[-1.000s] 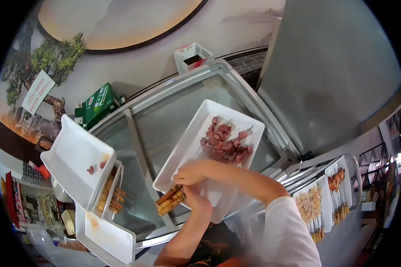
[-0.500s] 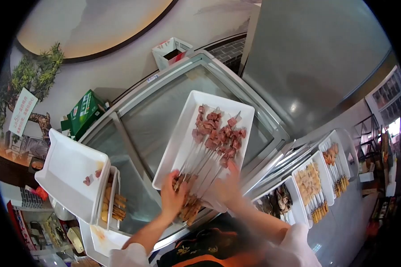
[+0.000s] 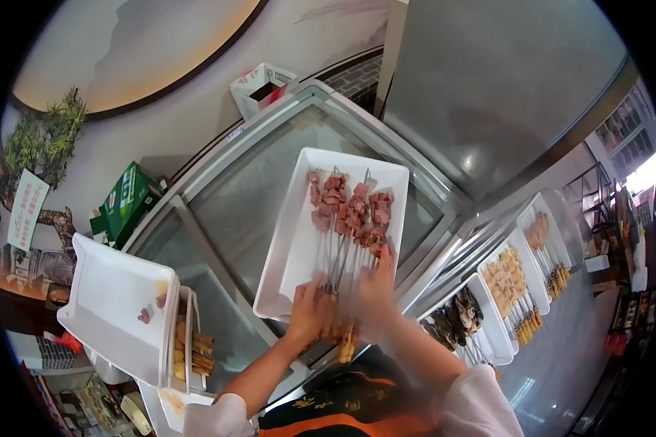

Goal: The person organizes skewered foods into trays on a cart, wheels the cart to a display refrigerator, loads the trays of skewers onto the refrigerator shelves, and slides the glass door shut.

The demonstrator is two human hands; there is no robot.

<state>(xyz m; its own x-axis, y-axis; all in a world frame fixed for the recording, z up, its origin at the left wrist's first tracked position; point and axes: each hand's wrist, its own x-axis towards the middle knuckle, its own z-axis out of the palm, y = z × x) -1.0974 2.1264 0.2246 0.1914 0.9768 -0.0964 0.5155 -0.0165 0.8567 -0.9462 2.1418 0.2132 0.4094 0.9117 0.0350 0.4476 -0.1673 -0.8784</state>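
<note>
Raw red meat skewers (image 3: 353,211) lie side by side in a white tray (image 3: 280,273), meat at the far end. Their wooden handles (image 3: 348,341) stick out over the tray's near edge. My left hand (image 3: 310,313) is closed around the skewers at the handle end, on their left side. On the right side of the bunch, my right hand (image 3: 375,288) has its fingers closed against the metal rods just below the meat. That hand is slightly blurred, and its grip is partly hidden.
The tray rests on a glass-topped freezer (image 3: 248,197). On the left, another white tray (image 3: 116,291) holds meat scraps, above more handled skewers (image 3: 200,349). To the right, trays hold dark skewers (image 3: 459,320) and pale skewers (image 3: 504,277). A green box (image 3: 129,200) stands at the left.
The skewers have gone from a loose, slanted pile to a straighter row. My left hand has shifted right along the handles; my right hand has moved slightly down. The view has turned slightly.
</note>
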